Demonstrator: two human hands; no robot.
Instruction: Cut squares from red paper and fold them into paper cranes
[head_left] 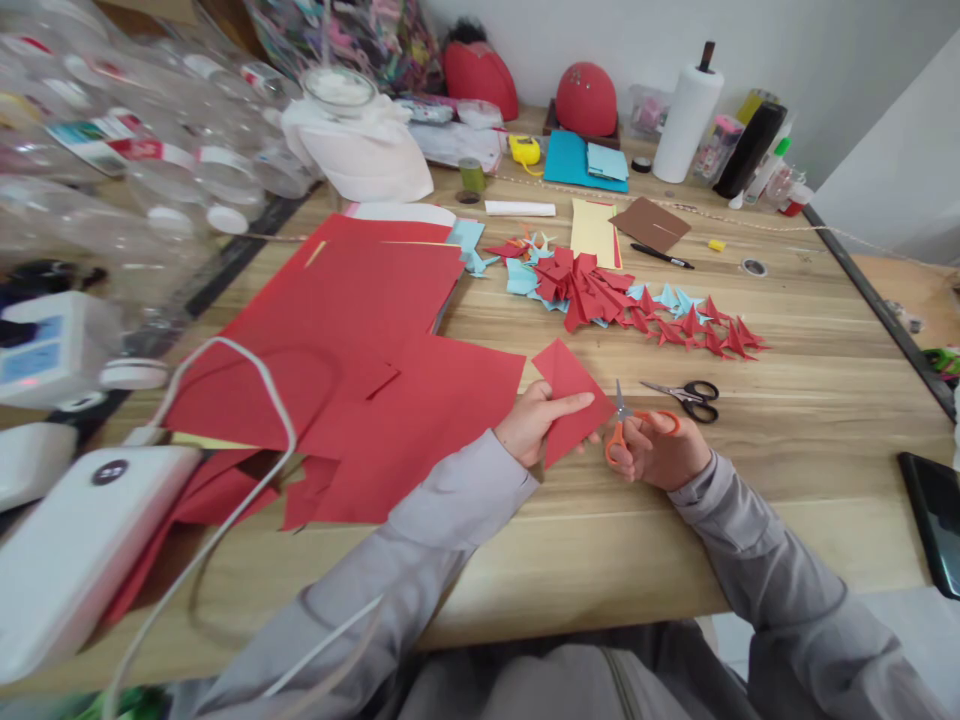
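My left hand [534, 424] pinches a folded piece of red paper [571, 398] and holds it just above the wooden table [787, 460]. My right hand [660, 450] grips orange-handled scissors [626, 425], their blades pointing up against the paper's right edge. Both sleeves are grey. Large red paper sheets [352, 370] lie spread to the left of my hands.
Black-handled scissors [686, 396] lie just right of my hands. A pile of folded red and light-blue paper shapes [622, 300] sits further back. Clear plastic bottles [150, 150] crowd the left, a paper towel roll [686, 125] stands at the back, and a phone [934, 520] lies at the right edge.
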